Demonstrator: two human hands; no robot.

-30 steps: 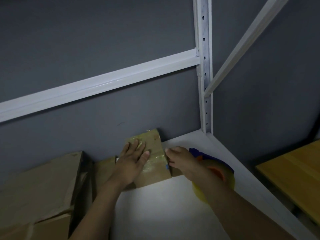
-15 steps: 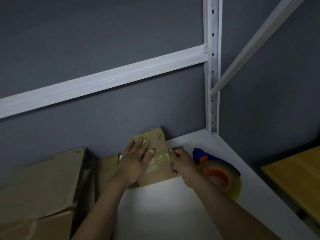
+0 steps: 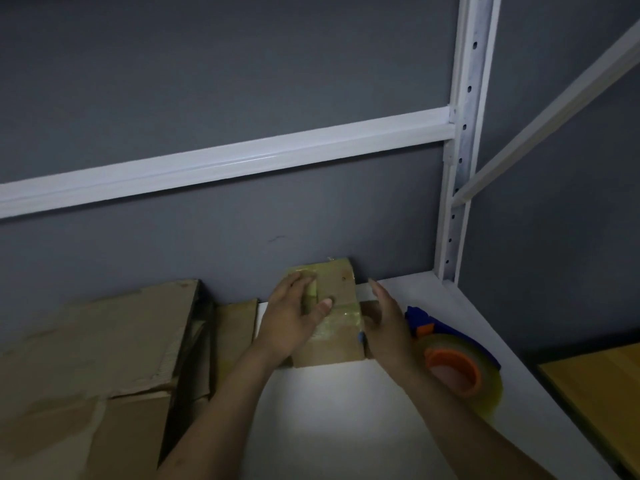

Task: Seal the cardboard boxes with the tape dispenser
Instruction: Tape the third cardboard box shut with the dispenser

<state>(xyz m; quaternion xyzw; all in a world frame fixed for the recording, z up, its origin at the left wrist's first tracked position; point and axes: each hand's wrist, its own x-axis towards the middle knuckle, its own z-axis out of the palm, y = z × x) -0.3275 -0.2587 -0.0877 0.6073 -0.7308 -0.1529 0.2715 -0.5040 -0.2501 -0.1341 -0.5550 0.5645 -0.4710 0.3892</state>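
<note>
A small cardboard box (image 3: 337, 292) with shiny clear tape across its top stands on the white shelf (image 3: 346, 410) against the grey wall. My left hand (image 3: 294, 320) lies flat on the box's top, fingers straight, thumb out toward the middle. My right hand (image 3: 388, 327) is at the box's right side with fingers extended, holding nothing. The tape dispenser (image 3: 460, 362), blue with an orange hub and a clear tape roll, lies on the shelf just right of my right wrist.
A larger crumpled cardboard box (image 3: 86, 368) fills the left of the shelf, with another box (image 3: 235, 327) between it and the small one. A white slotted upright (image 3: 464, 150) and crossbars frame the shelf. A wooden surface (image 3: 602, 393) lies at the lower right.
My right hand has let go of the tape end at the box's right edge and opened beside the box. The dispenser now lies free on the shelf. My left hand stays on top.
</note>
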